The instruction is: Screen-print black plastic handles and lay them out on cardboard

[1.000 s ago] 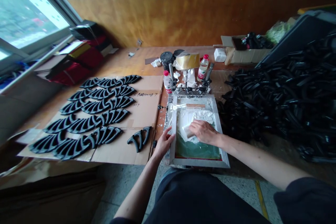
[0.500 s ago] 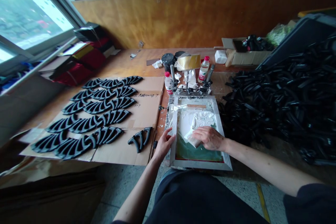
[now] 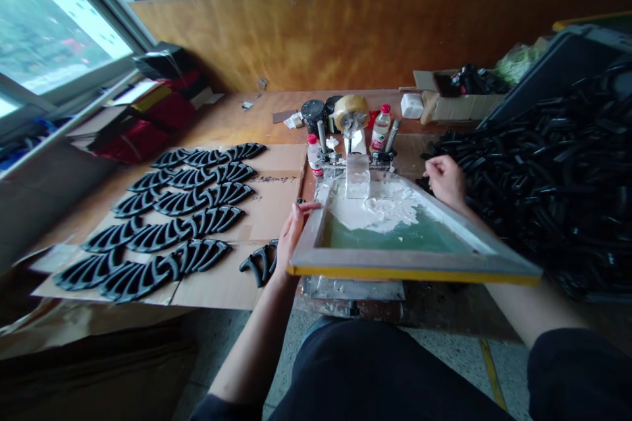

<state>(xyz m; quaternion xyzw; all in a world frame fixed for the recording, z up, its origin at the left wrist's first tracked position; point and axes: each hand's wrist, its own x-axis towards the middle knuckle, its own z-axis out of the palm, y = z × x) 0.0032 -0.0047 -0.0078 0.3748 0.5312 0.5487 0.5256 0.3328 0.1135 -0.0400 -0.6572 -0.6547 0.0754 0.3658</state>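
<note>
Screen-printing frame (image 3: 415, 263) with near edge tilted up, between the left hand (image 3: 291, 233) and right hand (image 3: 445, 179), which are well apart. The left hand touches the frame's left bar (image 3: 310, 237); whether it grips cannot be told. The right hand's fingers (image 3: 435, 166) are curled near heaped black parts (image 3: 533, 177), its hold unclear. Between and beyond the hands, a squeegee (image 3: 358, 177) adjoins white ink (image 3: 343, 210); to their left, curved black pieces (image 3: 170, 266) in rows on cardboard (image 3: 274, 210).

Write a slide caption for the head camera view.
Left hand at a tilted framed screen smeared with white paste, right hand near a heap of black parts.
</note>
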